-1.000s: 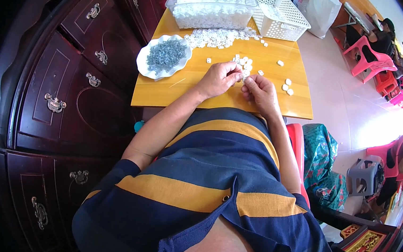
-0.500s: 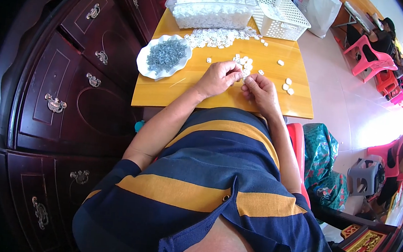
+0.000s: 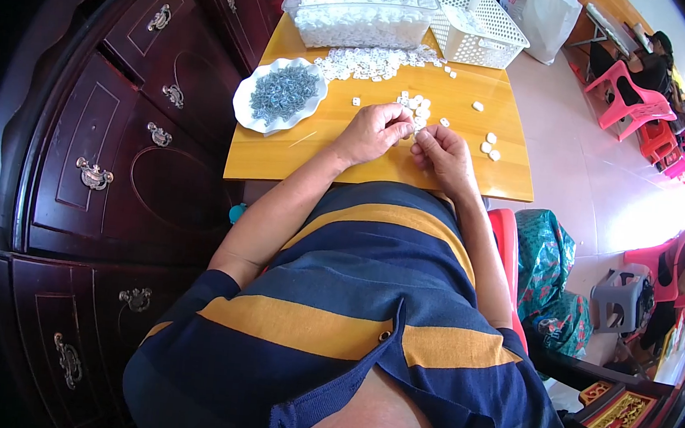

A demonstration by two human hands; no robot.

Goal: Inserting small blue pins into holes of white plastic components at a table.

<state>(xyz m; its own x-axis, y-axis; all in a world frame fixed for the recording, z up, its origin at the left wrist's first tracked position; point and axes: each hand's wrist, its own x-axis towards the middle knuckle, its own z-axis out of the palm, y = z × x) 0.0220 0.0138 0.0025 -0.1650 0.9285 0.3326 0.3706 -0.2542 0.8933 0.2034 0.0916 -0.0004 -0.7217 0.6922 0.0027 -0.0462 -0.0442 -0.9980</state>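
Observation:
Close together over the near part of the wooden table, my left hand [image 3: 374, 134] and my right hand [image 3: 449, 153] are both closed in a pinch. What sits between their fingertips is small, partly covered by the fingers, and cannot be made out. Just beyond the fingertips lies a little cluster of white rounded plastic pieces [image 3: 422, 106]. A few more white pieces [image 3: 490, 138] are scattered to the right of my right hand. To the left, a white scalloped dish [image 3: 241, 114] holds a heap of tiny thin blue-grey pieces [image 3: 281, 92].
A clear bin [image 3: 357, 34] heaped with small white parts stands at the table's far edge, beside a white perforated basket [image 3: 484, 50]. Loose white parts [image 3: 370, 63] spread before the bin. A toothpick-like stick [image 3: 303, 139] lies near the dish. Dark drawers [image 3: 125, 116] flank the left.

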